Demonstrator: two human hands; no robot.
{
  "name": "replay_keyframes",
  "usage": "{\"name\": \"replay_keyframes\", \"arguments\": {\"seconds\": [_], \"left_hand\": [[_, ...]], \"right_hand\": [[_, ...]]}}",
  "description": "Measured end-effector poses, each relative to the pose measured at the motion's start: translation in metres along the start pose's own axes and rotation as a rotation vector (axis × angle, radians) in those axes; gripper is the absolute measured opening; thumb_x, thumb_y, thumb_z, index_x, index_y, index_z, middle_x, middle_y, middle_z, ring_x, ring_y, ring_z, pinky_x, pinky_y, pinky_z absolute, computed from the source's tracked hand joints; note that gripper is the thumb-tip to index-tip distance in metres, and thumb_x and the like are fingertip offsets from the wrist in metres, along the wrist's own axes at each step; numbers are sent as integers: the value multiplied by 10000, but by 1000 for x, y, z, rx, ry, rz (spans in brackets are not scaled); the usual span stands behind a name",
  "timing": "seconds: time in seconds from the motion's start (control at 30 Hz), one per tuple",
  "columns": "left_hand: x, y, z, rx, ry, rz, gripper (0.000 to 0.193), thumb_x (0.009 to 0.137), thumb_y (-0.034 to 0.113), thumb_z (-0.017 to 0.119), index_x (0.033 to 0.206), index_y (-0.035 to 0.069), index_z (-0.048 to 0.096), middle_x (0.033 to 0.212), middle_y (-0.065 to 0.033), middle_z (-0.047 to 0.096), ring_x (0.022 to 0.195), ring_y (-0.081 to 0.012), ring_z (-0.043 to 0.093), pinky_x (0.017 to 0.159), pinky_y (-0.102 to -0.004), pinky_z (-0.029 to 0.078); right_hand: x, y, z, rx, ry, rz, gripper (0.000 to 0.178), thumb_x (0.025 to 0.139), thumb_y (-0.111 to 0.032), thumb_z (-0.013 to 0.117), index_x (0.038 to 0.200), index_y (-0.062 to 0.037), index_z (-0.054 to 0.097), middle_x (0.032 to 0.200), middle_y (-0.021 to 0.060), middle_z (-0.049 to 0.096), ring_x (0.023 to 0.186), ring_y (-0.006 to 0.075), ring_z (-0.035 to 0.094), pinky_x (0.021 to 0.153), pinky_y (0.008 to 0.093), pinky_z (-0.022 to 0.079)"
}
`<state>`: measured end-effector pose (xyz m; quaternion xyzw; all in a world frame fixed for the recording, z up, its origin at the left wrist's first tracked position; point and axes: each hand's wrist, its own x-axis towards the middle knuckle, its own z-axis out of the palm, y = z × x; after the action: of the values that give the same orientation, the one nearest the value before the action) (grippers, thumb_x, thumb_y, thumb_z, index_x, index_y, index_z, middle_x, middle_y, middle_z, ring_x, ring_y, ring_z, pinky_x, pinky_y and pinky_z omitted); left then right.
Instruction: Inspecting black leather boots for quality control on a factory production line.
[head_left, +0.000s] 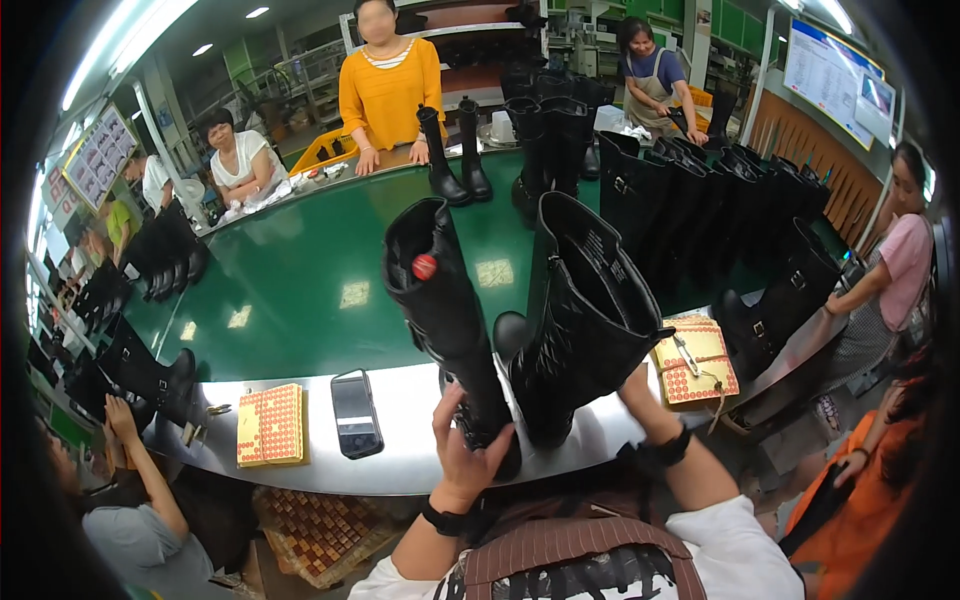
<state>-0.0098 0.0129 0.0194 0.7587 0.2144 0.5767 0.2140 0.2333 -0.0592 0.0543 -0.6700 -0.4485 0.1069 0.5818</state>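
Note:
Two tall black boots stand upright at the steel edge in front of me. My left hand (468, 452) grips the left boot (450, 310) low at the ankle, with thumb and fingers on either side of it. A round red sticker (424, 266) shows near the top of that boot. Beside it, the right boot (585, 320) gapes at the top, with its dark lining in view. My right hand (637, 388) is at the far side of this boot's lower shaft; its fingers are hidden behind the boot.
A black phone (357, 414) and a sheet stack with red stickers (270, 425) lie to the left. Another stack (695, 362) with small snips (687, 352) lies right. Many black boots (720, 200) crowd the green belt (300, 270). Several people work around it.

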Motion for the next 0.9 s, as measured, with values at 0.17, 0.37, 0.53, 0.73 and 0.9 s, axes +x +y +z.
{"name": "replay_keyframes", "arguments": {"seconds": [0.17,0.37,0.53,0.73,0.9], "left_hand": [[17,12,-14,203,-75,156,370,756,18,729,1106,102,645,1287,-299,437,1175,-445,487,929,-427,485],[27,55,-21,145,-157,-221,576,711,318,809,1157,5,623,1268,-251,490,1155,-439,490,954,-464,417],[53,42,7,221,179,-297,439,722,233,828,1067,15,664,1208,-198,551,1096,-380,559,903,-418,453],[142,-24,-17,330,172,-216,272,790,250,770,855,-5,700,873,-173,657,799,-360,646,698,-414,489],[252,-118,-15,685,338,-191,399,802,372,739,860,-20,694,868,-184,656,805,-397,640,716,-451,503]], "right_hand": [[-63,47,51,-69,-292,136,470,1015,-266,357,1429,-45,374,1248,232,559,1093,377,558,967,431,404],[-92,-12,61,-158,-370,-54,581,970,-291,509,1475,-80,314,1303,262,500,1161,416,500,998,465,391],[-91,-10,48,-54,-448,-148,602,955,-294,548,1480,-116,313,1318,262,486,1201,410,494,1010,440,409],[-76,23,-18,1,-575,124,281,924,-245,614,1122,-49,652,928,162,677,771,283,666,690,318,523],[-90,57,-44,-353,-330,-60,125,854,-174,668,824,-54,687,691,118,633,618,299,608,566,377,471]]}}
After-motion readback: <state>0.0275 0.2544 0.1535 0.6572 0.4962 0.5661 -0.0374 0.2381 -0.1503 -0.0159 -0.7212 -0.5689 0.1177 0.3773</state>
